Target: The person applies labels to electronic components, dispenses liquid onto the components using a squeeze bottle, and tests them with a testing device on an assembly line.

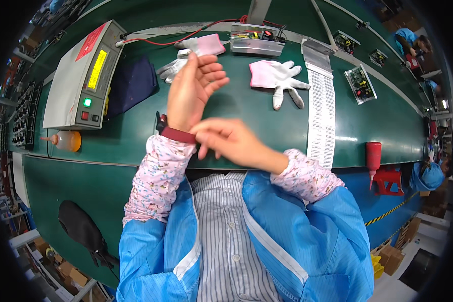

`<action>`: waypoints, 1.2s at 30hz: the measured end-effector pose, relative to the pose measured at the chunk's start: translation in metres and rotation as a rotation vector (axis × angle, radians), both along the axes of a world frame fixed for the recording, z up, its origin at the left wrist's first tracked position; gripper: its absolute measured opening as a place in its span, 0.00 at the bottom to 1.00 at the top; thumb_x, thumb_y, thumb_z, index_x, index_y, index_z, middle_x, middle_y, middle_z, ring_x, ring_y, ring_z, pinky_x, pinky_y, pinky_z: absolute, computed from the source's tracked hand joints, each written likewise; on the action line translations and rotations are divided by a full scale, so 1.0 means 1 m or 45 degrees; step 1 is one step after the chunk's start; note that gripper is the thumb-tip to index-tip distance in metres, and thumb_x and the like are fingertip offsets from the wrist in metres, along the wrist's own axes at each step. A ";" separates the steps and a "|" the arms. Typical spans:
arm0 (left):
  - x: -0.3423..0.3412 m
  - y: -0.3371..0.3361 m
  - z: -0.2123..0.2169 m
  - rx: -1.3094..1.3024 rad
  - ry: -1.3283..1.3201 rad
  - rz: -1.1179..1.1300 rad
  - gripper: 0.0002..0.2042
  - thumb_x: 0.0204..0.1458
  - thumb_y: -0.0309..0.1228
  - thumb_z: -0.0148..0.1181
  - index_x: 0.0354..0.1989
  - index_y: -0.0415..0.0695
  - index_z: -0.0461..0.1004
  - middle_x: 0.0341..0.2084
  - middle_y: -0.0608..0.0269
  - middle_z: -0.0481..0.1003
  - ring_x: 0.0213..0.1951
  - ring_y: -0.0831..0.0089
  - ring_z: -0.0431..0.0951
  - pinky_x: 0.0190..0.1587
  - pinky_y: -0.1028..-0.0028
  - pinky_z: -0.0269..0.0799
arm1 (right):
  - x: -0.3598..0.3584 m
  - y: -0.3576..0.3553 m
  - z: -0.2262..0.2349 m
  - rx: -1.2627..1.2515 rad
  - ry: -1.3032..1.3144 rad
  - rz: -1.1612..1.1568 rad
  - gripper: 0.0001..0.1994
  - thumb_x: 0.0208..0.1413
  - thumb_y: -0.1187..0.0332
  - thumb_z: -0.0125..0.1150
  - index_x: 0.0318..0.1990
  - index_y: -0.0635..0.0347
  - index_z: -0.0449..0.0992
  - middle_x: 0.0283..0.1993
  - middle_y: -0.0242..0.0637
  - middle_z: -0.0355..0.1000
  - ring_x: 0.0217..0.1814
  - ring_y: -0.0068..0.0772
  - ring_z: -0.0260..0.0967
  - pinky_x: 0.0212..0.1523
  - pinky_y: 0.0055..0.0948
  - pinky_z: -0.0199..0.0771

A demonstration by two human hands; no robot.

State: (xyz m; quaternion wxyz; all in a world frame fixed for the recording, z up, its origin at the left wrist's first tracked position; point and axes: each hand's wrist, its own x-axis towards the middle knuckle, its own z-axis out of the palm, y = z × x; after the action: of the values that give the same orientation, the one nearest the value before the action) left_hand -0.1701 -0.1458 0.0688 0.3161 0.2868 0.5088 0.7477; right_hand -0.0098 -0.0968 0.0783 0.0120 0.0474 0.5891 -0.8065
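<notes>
- Over the green bench (246,116), head view: my left hand (194,88) is raised upright, palm turned toward me, fingers loosely curled and holding nothing.
- At 6 o'clock from that hand sits the dark red wrist strap (177,134), wrapped around my left wrist just above the flowered sleeve (158,176).
- My right hand (226,141) comes in from 3 o'clock; its fingers are bunched and pinching at the strap's edge, touching it. Whether they grip a clasp or only the band I cannot tell.
- I judge the step in hand to be adjusting or fastening the strap; it looks seated but not yet let go.
- The next move, as I read it, calls for a steady pinch and a short pull along the wrist, keeping the left forearm still.
- Beyond the left hand at 12 o'clock lies a white and pink glove (196,50); its mate (279,78) lies at 2 o'clock, well apart from both hands.
- At 9 o'clock stands a grey tester box (80,75), with an orange bottle (65,141) below it.
- At 3 o'clock runs a strip of white labels (321,110); a red bottle (373,157) stands at the bench edge.
</notes>
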 end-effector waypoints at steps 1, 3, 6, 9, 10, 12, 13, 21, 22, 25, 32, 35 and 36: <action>-0.005 -0.001 0.003 0.045 -0.138 -0.006 0.16 0.68 0.38 0.52 0.51 0.39 0.77 0.43 0.60 0.80 0.41 0.68 0.81 0.50 0.66 0.78 | -0.001 0.016 -0.001 0.334 0.107 -0.256 0.08 0.66 0.71 0.58 0.43 0.63 0.82 0.40 0.33 0.81 0.29 0.19 0.72 0.29 0.16 0.69; -0.004 0.000 0.005 0.087 -0.273 -0.003 0.15 0.68 0.39 0.51 0.50 0.39 0.78 0.41 0.62 0.80 0.39 0.69 0.81 0.48 0.66 0.78 | -0.008 0.053 0.000 0.938 0.244 -0.679 0.06 0.62 0.72 0.61 0.42 0.63 0.82 0.39 0.33 0.81 0.30 0.19 0.72 0.31 0.18 0.70; 0.010 0.011 0.006 -0.667 0.933 -0.027 0.13 0.66 0.37 0.53 0.45 0.42 0.80 0.37 0.63 0.79 0.35 0.70 0.79 0.44 0.69 0.78 | 0.000 0.075 0.007 1.179 0.205 -0.876 0.06 0.59 0.73 0.64 0.42 0.61 0.83 0.39 0.32 0.81 0.32 0.22 0.72 0.34 0.20 0.71; 0.007 0.001 0.004 -0.972 1.345 -0.010 0.12 0.64 0.36 0.54 0.43 0.42 0.81 0.36 0.63 0.79 0.34 0.70 0.79 0.42 0.70 0.77 | 0.002 0.049 0.012 1.503 0.573 -0.825 0.10 0.53 0.69 0.70 0.43 0.56 0.83 0.41 0.29 0.80 0.42 0.30 0.73 0.50 0.30 0.72; 0.007 -0.002 0.003 -0.988 1.360 0.002 0.11 0.63 0.36 0.55 0.42 0.42 0.81 0.35 0.63 0.79 0.34 0.70 0.79 0.41 0.70 0.77 | -0.001 0.035 0.016 1.501 0.574 -0.821 0.10 0.53 0.69 0.70 0.43 0.56 0.83 0.41 0.29 0.80 0.42 0.30 0.73 0.50 0.30 0.72; 0.010 -0.006 0.002 -1.016 1.394 0.007 0.10 0.61 0.35 0.57 0.41 0.42 0.81 0.34 0.62 0.79 0.33 0.68 0.79 0.40 0.69 0.76 | -0.009 0.011 0.024 1.527 0.764 -0.660 0.12 0.50 0.64 0.72 0.42 0.55 0.83 0.42 0.28 0.79 0.49 0.34 0.72 0.61 0.39 0.65; 0.013 -0.005 0.001 -1.020 1.412 0.006 0.10 0.60 0.34 0.57 0.41 0.43 0.81 0.34 0.62 0.79 0.33 0.68 0.79 0.39 0.69 0.76 | -0.012 0.008 0.022 1.534 0.754 -0.666 0.12 0.50 0.64 0.72 0.42 0.55 0.83 0.42 0.28 0.79 0.49 0.34 0.72 0.61 0.39 0.65; 0.025 0.000 -0.010 -1.028 1.584 -0.016 0.06 0.53 0.31 0.63 0.36 0.43 0.81 0.31 0.60 0.79 0.31 0.63 0.78 0.34 0.67 0.74 | -0.005 0.056 0.001 1.532 0.543 -0.848 0.11 0.50 0.64 0.72 0.41 0.53 0.82 0.40 0.28 0.79 0.46 0.32 0.72 0.59 0.41 0.64; 0.025 0.000 -0.009 -1.031 1.608 -0.007 0.06 0.52 0.30 0.64 0.35 0.43 0.81 0.30 0.60 0.79 0.31 0.62 0.78 0.34 0.66 0.73 | -0.002 0.072 -0.008 1.597 0.332 -1.034 0.11 0.50 0.65 0.72 0.40 0.53 0.82 0.38 0.29 0.79 0.44 0.32 0.72 0.57 0.39 0.65; 0.032 0.001 -0.003 -0.982 1.492 -0.017 0.07 0.52 0.30 0.65 0.38 0.43 0.82 0.34 0.61 0.80 0.30 0.64 0.78 0.37 0.67 0.74 | 0.007 0.099 -0.040 1.907 0.061 -0.980 0.10 0.50 0.66 0.71 0.39 0.54 0.82 0.37 0.29 0.78 0.42 0.32 0.71 0.53 0.36 0.66; 0.040 0.016 0.005 -0.011 1.551 0.307 0.12 0.53 0.24 0.65 0.45 0.42 0.83 0.30 0.64 0.81 0.27 0.67 0.79 0.32 0.71 0.75 | 0.024 0.095 0.001 1.708 0.287 -0.764 0.08 0.49 0.71 0.69 0.38 0.57 0.80 0.36 0.29 0.78 0.37 0.32 0.69 0.45 0.29 0.67; 0.049 0.007 0.020 -0.163 1.133 0.055 0.11 0.54 0.25 0.64 0.46 0.41 0.83 0.31 0.63 0.81 0.28 0.70 0.79 0.32 0.74 0.74 | 0.032 0.102 0.028 1.668 0.357 -0.808 0.07 0.51 0.72 0.68 0.38 0.58 0.80 0.36 0.30 0.78 0.37 0.30 0.68 0.43 0.27 0.68; 0.051 0.004 0.026 -0.240 0.922 -0.058 0.11 0.55 0.25 0.64 0.46 0.40 0.83 0.32 0.63 0.82 0.29 0.72 0.79 0.32 0.75 0.74 | 0.032 0.104 0.035 1.644 0.398 -0.825 0.06 0.51 0.73 0.67 0.37 0.59 0.79 0.35 0.30 0.78 0.37 0.29 0.68 0.42 0.26 0.68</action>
State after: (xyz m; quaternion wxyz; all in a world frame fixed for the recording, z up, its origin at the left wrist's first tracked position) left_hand -0.1194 -0.1421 0.0943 0.1574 0.5136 0.6475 0.5405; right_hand 0.0223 0.0076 0.1130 -0.3411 0.1010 0.8978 -0.2596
